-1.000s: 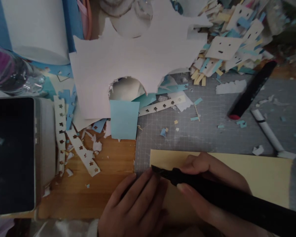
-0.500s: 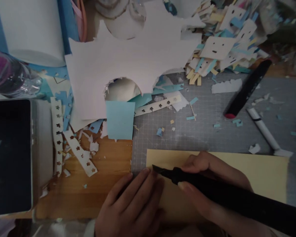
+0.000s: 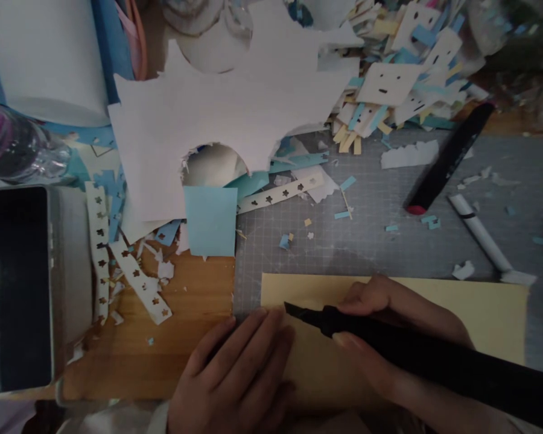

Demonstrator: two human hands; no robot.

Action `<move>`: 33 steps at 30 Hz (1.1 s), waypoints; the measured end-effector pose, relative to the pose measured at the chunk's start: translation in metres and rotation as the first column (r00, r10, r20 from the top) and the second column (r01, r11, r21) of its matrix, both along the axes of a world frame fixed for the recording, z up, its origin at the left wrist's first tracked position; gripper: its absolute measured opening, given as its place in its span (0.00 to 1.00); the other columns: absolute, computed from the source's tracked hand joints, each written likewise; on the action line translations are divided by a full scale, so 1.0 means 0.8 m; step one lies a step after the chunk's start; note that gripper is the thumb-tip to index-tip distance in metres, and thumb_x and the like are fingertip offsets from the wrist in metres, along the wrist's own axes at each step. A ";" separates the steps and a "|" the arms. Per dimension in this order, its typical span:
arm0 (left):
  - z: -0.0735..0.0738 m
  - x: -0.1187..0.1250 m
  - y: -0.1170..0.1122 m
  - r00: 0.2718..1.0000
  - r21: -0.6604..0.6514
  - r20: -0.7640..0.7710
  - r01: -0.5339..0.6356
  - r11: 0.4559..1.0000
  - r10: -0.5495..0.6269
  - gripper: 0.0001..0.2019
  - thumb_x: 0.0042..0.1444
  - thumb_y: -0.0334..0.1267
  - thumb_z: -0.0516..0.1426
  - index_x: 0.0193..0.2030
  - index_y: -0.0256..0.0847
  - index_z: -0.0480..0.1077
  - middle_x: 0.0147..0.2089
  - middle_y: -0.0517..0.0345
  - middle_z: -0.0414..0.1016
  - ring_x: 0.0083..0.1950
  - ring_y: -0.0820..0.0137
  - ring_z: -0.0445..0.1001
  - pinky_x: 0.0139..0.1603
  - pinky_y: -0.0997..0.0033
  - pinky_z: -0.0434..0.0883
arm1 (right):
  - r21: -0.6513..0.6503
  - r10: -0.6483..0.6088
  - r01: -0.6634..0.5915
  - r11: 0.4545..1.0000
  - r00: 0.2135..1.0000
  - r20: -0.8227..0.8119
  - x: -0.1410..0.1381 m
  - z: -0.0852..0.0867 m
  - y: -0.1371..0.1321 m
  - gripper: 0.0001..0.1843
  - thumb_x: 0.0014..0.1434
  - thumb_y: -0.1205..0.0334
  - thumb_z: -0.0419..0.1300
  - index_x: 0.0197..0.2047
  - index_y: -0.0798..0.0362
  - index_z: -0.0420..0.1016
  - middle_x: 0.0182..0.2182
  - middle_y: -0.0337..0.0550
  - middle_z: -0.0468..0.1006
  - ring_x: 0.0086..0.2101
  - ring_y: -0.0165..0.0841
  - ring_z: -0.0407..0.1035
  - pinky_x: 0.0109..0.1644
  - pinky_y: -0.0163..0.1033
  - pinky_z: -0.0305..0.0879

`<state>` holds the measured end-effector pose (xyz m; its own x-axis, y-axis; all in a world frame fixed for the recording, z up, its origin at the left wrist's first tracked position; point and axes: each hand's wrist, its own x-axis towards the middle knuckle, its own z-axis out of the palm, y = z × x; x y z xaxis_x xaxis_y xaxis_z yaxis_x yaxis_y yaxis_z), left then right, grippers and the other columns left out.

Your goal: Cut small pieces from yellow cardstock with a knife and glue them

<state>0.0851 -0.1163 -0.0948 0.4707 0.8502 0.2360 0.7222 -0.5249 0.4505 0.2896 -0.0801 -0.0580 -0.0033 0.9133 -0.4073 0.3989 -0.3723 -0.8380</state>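
A sheet of yellow paper [image 3: 489,319] lies on the grey cutting mat near the front. My left hand [image 3: 235,367] rests flat over the sheet's left end, its fingers stretched out and close together. In my right hand [image 3: 389,319] is a black craft knife [image 3: 416,349], gripped between thumb and fingers. Its dark blade points left, with the tip just beside my left fingertips, over the yellow paper. Whether the tip touches the paper I cannot tell.
Behind the sheet, the cutting mat [image 3: 344,253] carries paper scraps, a black marker [image 3: 452,160] and a white stick-like piece [image 3: 482,235]. A light blue paper square [image 3: 210,220] lies by cut white paper [image 3: 226,108]. Paper faces [image 3: 387,84] are heaped behind; a tablet [image 3: 15,289] is left.
The knife tip has shifted slightly right along the yellow paper, away from its left edge. My left hand stays on the sheet. The whole view has moved a little.
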 end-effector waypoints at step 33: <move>0.012 -0.001 0.003 0.998 -0.031 -0.057 0.039 0.999 -0.041 0.11 0.63 0.38 0.55 0.48 0.40 0.76 0.52 0.53 0.79 0.54 0.67 0.74 0.65 0.67 0.57 | 0.031 -0.042 0.042 0.999 0.999 -0.022 0.031 0.003 0.010 0.06 0.47 0.61 0.64 0.29 0.43 0.69 0.18 0.31 0.69 0.16 0.27 0.59 0.18 0.32 0.52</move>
<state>0.0842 -0.1136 -0.0854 0.5168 0.8365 0.1821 0.7262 -0.5410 0.4242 0.3140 -0.0725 -0.0555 0.0272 0.9252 -0.3785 0.3655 -0.3616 -0.8577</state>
